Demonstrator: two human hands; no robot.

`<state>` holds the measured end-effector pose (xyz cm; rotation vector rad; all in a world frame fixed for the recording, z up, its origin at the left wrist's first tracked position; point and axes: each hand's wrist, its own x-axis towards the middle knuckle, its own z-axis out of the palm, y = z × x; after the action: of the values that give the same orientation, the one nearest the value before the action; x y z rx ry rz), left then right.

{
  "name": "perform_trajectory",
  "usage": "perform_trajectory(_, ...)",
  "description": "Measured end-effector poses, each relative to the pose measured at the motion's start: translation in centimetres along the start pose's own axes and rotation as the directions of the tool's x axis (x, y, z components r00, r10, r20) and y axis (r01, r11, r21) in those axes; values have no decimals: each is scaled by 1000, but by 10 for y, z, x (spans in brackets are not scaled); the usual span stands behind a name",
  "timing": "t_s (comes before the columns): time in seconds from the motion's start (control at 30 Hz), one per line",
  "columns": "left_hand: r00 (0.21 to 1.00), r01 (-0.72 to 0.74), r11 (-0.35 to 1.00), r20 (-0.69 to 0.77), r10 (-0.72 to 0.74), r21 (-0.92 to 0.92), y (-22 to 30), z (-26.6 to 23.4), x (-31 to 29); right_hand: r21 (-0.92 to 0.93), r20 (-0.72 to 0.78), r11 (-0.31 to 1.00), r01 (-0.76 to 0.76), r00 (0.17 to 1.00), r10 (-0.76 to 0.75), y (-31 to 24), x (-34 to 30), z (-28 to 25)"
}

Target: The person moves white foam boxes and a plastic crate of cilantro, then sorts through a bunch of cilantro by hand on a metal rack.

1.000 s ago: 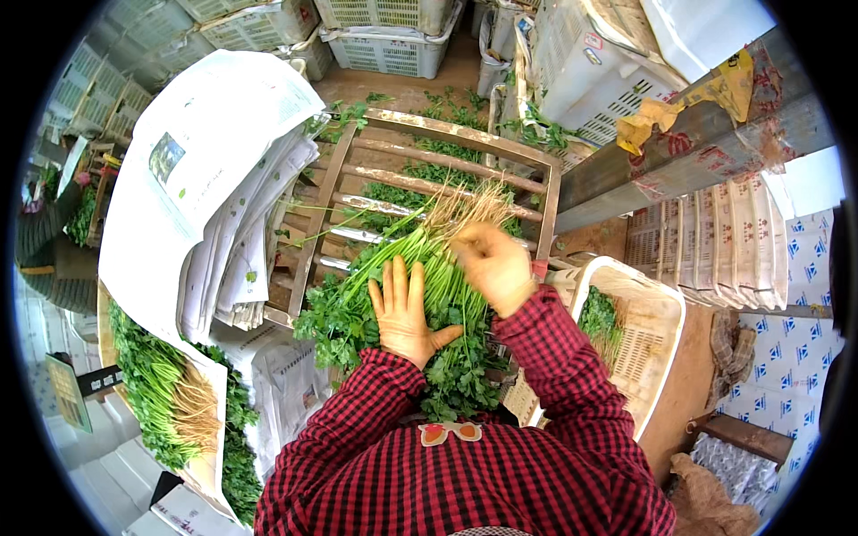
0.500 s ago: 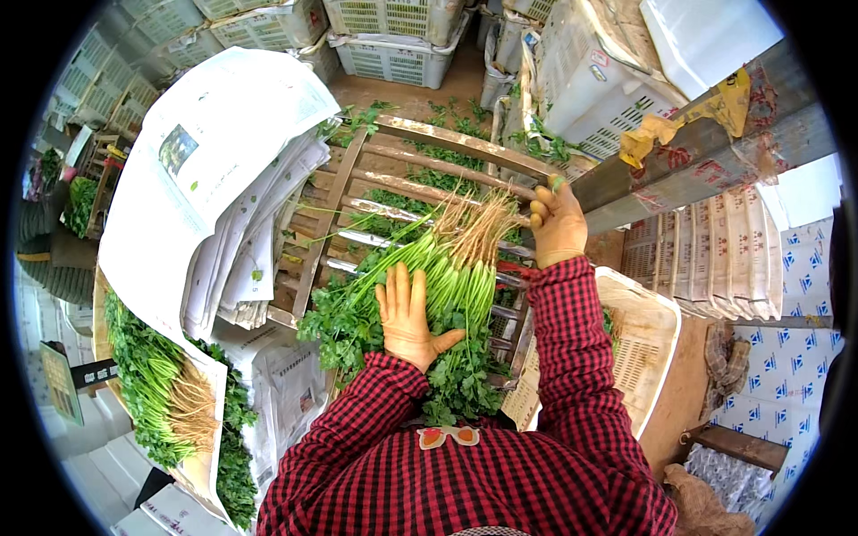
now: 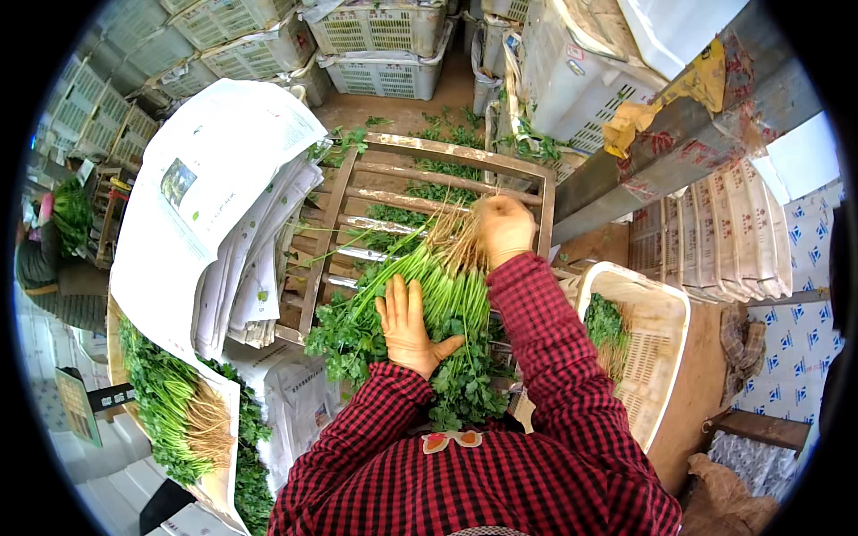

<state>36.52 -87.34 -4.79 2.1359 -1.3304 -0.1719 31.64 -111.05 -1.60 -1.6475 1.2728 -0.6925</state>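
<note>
A bunch of leafy green herbs like coriander (image 3: 438, 286) lies on a slatted metal rack (image 3: 331, 223). Its brown roots point to the far side and its leaves toward me. My left hand (image 3: 409, 329) rests flat on the stems and leaves, fingers stretched and thumb out to the side. At the root end, my right hand (image 3: 506, 228) is curled closed against the roots. Its fingertips are partly hidden and slightly blurred, and it seems to grip some root ends. Both hands look thinly gloved in yellow.
A stack of printed paper sheets (image 3: 223, 170) stands left of the rack, above more bunched herbs (image 3: 183, 406). At right sits a white plastic crate (image 3: 666, 357) holding herbs. Crates (image 3: 384, 62) are stacked behind, and a metal beam (image 3: 661, 134) slants in. Another person (image 3: 58, 277) is at far left.
My right hand has moved left from the rack's far right corner onto the roots, its fingers curling. The left hand stays on the bunch. The view has shifted slightly.
</note>
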Motion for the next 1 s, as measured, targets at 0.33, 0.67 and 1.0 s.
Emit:
perform_trajectory(0.33, 997, 40, 999, 60, -40, 1, 4, -1, 2, -611, 624, 724, 319, 757, 193, -45, -21, 32)
perform_trajectory(0.67, 994, 33, 998, 102, -38, 53, 7, -6, 3, 874, -11, 465, -140, 951, 308, 2, 34, -22)
perform_trajectory(1.0, 982, 30, 995, 181, -48, 99, 5, -10, 6, -667, 533, 697, 262, 821, 202, -43, -8, 16)
